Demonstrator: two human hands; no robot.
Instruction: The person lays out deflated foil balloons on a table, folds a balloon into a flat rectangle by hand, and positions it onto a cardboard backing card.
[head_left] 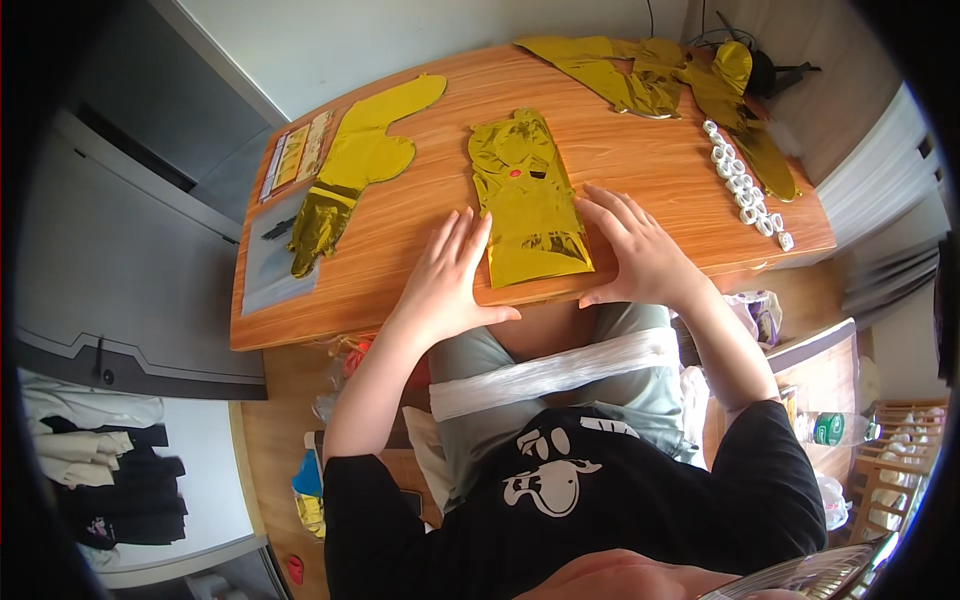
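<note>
A shiny gold foil balloon (520, 210), deflated and folded into a flat rectangle, lies on the wooden table in front of me. A small red spot and a dark mark show on its upper half. My left hand (447, 270) rests along its left edge, fingers stretched and thumb apart. On the other side my right hand (640, 245) lies at the right edge, fingers likewise spread. Neither hand grips anything. A second flat gold foil balloon (365, 145) lies at the left, its lower end crumpled. More gold foil balloons (640, 75) lie heaped at the far right.
Several small white coils (740, 185) stand in rows near the table's (420, 235) right end. Under the left balloon lies a clear plastic bag (270, 260) with a printed strip. A white bundled strip (560, 370) crosses my lap. A plastic bottle (840, 428) is at the lower right.
</note>
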